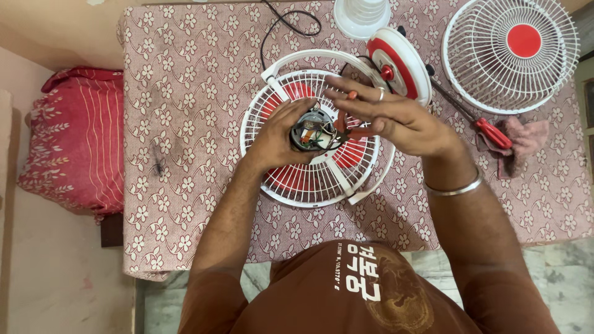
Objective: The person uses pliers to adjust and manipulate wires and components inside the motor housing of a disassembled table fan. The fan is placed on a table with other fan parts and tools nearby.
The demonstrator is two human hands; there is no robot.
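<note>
- Evidently the step in hand was work on the wiring of a small fan motor (pixel 312 131), which sat over the hub of the rear fan guard (pixel 309 179) at the centre of the tabletop (pixel 185 93).
- The left hand (pixel 281 133) was clenched around the motor, steadying it.
- The right hand (pixel 396 117) held red-handled pliers (pixel 349 127), its fingers half spread, so that grip looked loose; the jaws pointed at the wires.
- By my judgement, the next move called for a firm hold on the motor and a careful squeeze on a single wire.
- At 1 o'clock from the motor lay a red-and-white housing (pixel 399 65); at 2 o'clock, the front guard (pixel 510 52); at 3 o'clock, a red-handled screwdriver (pixel 489 130) on a pink rag (pixel 526 139).
- A floral cloth covered the tabletop; at 9 o'clock, a red cushion (pixel 74 148) lay beside a pale wall.
</note>
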